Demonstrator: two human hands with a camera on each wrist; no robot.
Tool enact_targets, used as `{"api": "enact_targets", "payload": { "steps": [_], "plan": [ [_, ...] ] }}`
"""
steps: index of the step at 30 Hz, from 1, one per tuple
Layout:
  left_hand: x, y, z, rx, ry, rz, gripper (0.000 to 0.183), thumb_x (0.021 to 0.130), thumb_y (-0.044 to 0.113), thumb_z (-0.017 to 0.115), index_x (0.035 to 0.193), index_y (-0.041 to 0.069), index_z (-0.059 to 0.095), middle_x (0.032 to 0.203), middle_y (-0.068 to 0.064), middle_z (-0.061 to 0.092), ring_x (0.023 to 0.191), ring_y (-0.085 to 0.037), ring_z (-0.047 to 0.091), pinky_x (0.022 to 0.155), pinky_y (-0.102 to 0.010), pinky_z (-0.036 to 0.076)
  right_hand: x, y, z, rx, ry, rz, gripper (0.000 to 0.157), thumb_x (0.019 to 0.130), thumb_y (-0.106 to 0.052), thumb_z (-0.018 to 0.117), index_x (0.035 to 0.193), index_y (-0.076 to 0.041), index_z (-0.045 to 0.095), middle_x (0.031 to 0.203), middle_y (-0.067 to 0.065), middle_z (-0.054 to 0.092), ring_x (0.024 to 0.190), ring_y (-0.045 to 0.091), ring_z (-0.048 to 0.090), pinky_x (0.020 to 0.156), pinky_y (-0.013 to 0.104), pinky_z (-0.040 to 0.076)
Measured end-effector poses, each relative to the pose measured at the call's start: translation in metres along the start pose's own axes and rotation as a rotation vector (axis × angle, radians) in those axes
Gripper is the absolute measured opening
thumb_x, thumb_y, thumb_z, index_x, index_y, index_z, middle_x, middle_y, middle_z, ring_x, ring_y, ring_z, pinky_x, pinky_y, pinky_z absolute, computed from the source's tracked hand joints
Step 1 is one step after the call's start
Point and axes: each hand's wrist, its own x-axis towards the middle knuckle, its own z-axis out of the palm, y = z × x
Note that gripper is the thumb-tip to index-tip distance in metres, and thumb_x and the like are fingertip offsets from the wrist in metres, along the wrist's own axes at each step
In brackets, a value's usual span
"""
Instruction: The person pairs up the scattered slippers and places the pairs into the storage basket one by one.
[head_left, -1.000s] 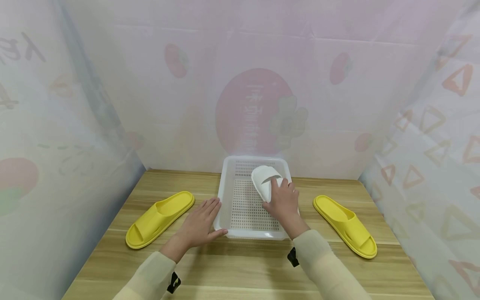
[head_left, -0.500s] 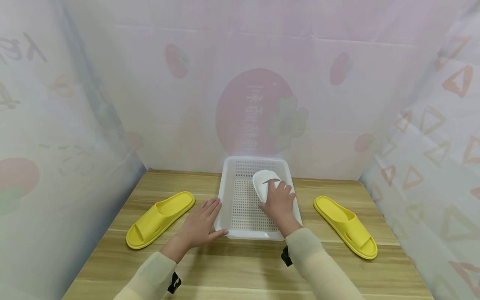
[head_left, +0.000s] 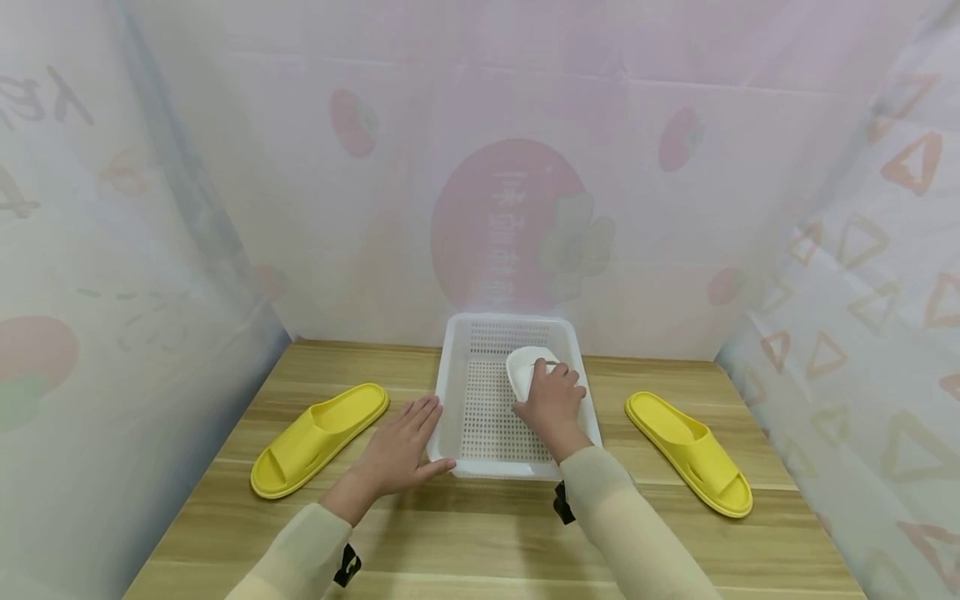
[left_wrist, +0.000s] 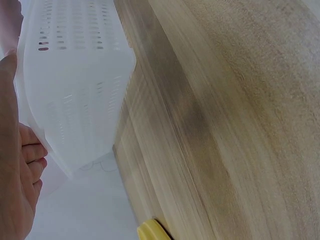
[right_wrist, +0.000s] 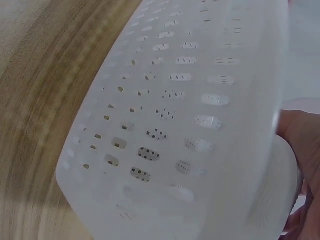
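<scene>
A white perforated plastic basket (head_left: 517, 468) stands at the middle of the wooden table. My left hand (head_left: 401, 446) lies with straight fingers against its near left corner, the thumb along the front rim; the left wrist view has these fingers at the basket's edge (left_wrist: 75, 70). Inside the right half of the basket, my right hand (head_left: 557, 404) grips a white slipper (head_left: 521, 371), whose toe end points away from me. Part of that slipper is hidden beneath the hand. In the right wrist view the slipper (right_wrist: 275, 190) shows behind the basket wall (right_wrist: 220, 150).
One yellow slipper (head_left: 318, 440) lies left of the basket and another yellow slipper (head_left: 693, 454) lies to its right, both on the wooden table (head_left: 465, 542). Printed cloth (head_left: 300, 208) hangs behind the table and along both sides.
My right hand has brought the white slipper down and slightly towards me, lower in the basket. The left hand and both yellow slippers stay in place.
</scene>
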Motion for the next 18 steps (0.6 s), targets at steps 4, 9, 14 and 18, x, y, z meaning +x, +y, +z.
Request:
{"api": "enact_targets", "payload": {
  "steps": [4,9,14,18],
  "plan": [
    [0.0,-0.001,0.0,0.002,0.0,-0.001,0.088,0.093,0.064,0.046,0.145,-0.007,0.038,0.151,-0.021,0.035,0.14,-0.034,0.031,0.114,-0.044,0.023,0.004,-0.003,-0.002,-0.008,-0.033,0.009,0.09,0.072,-0.055,0.078,0.137,-0.005,0.043,0.113,0.029,0.051,0.102,0.044,0.052,0.074,0.056,0.05],
    [0.001,-0.002,0.0,0.007,-0.002,-0.002,0.088,0.093,0.064,0.046,0.145,-0.007,0.038,0.151,-0.021,0.035,0.14,-0.034,0.031,0.114,-0.044,0.023,0.008,-0.007,-0.001,-0.02,-0.063,0.02,0.088,0.073,-0.055,0.077,0.136,-0.005,0.043,0.113,0.028,0.05,0.1,0.044,0.052,0.075,0.056,0.05],
    [0.002,-0.001,-0.001,-0.001,-0.007,-0.002,0.088,0.093,0.064,0.046,0.145,-0.007,0.038,0.151,-0.021,0.035,0.14,-0.034,0.031,0.114,-0.044,0.023,0.009,-0.007,0.004,-0.033,-0.085,0.038,0.086,0.073,-0.056,0.076,0.135,-0.005,0.044,0.113,0.028,0.05,0.101,0.045,0.052,0.077,0.058,0.049],
    [0.002,0.0,-0.001,-0.008,-0.009,-0.002,0.088,0.093,0.064,0.046,0.145,-0.007,0.038,0.151,-0.021,0.034,0.14,-0.034,0.031,0.114,-0.045,0.023,0.009,-0.005,0.009,-0.036,-0.1,0.045,0.085,0.073,-0.056,0.076,0.133,-0.004,0.044,0.112,0.029,0.05,0.1,0.046,0.052,0.077,0.06,0.049]
  ]
}}
